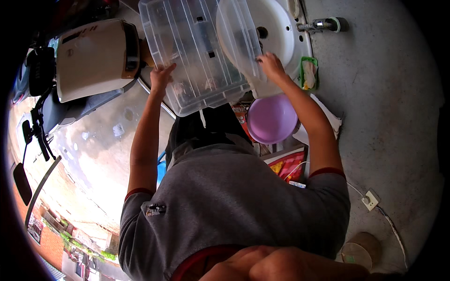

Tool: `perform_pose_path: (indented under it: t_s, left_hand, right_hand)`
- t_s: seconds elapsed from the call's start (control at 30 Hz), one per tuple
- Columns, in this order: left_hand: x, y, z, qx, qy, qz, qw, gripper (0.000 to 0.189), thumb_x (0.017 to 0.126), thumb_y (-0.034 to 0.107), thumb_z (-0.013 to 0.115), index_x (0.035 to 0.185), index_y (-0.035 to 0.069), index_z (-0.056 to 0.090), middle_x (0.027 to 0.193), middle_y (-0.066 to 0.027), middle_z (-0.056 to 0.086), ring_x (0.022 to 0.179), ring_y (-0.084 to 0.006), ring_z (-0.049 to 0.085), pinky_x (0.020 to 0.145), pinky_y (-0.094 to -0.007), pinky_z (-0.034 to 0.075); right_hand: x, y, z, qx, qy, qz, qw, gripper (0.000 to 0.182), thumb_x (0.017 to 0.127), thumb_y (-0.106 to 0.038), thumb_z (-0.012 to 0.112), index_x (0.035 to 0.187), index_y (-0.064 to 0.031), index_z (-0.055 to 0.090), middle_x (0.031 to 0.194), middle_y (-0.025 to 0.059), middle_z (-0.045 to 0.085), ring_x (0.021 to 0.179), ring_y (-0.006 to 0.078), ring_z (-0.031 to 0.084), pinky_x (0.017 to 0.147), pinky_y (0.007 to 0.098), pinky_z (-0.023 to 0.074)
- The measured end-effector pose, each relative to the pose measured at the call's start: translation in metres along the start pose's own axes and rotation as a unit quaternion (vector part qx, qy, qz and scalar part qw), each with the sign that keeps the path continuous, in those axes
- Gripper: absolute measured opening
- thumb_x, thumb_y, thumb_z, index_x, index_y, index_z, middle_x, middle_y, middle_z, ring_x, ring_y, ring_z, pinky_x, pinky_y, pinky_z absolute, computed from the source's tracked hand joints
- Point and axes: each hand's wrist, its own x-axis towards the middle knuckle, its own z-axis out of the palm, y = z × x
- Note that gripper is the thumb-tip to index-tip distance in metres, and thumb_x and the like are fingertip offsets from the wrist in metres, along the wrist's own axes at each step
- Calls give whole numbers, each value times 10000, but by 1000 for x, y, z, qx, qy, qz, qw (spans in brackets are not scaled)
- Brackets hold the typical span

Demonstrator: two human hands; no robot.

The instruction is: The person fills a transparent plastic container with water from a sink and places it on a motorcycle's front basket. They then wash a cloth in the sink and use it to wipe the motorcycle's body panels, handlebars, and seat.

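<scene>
A clear ribbed plastic lid or shallow bin (197,66) is held tilted in front of my body, overlapping a white washbasin (277,38). My left hand (161,78) grips its left rim, thumb on the near face. At the right rim is my right hand (272,68), its fingers pinched together around a small dark thing (259,60) that is too small to identify. Whether the right hand also touches the plastic is unclear. Two small black patches show on or through the clear panel. Things behind it look blurred.
A black-and-metal tap (321,24) juts from the basin's wall side. By the basin sits a green soap dish (309,73); below it is a purple plastic basin (272,119). A scooter (95,63) stands at left. A wall socket (370,200) has a cord plugged in.
</scene>
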Motion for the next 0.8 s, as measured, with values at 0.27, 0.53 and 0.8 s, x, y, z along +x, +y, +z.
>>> perform_pose_path:
  t_s: [0.27, 0.53, 0.8]
  left_hand:
    - [0, -7, 16, -75, 72, 15, 994, 223, 708, 206, 768, 712, 73, 589, 583, 17, 493, 461, -99, 451, 426, -260, 350]
    - [-2, -31, 30, -49, 77, -37, 995, 353, 655, 247, 815, 718, 24, 548, 582, -41, 548, 469, -125, 505, 447, -281, 408]
    - [7, -38, 37, -73, 103, -16, 992, 343, 664, 232, 806, 713, 48, 522, 572, -22, 522, 456, -117, 488, 432, -276, 394]
  right_hand:
    - [-26, 6, 9, -16, 13, 11, 1000, 168, 761, -108, 620, 927, -80, 627, 944, 157, 550, 903, 355, 540, 779, 431, 461]
    - [-59, -11, 0, -56, 21, 138, 989, 162, 773, -126, 625, 917, -55, 602, 881, 161, 548, 878, 357, 545, 754, 448, 452]
    - [-69, -66, 15, -37, 6, 175, 984, 150, 787, -118, 591, 903, -24, 588, 916, 185, 547, 913, 374, 547, 768, 467, 452]
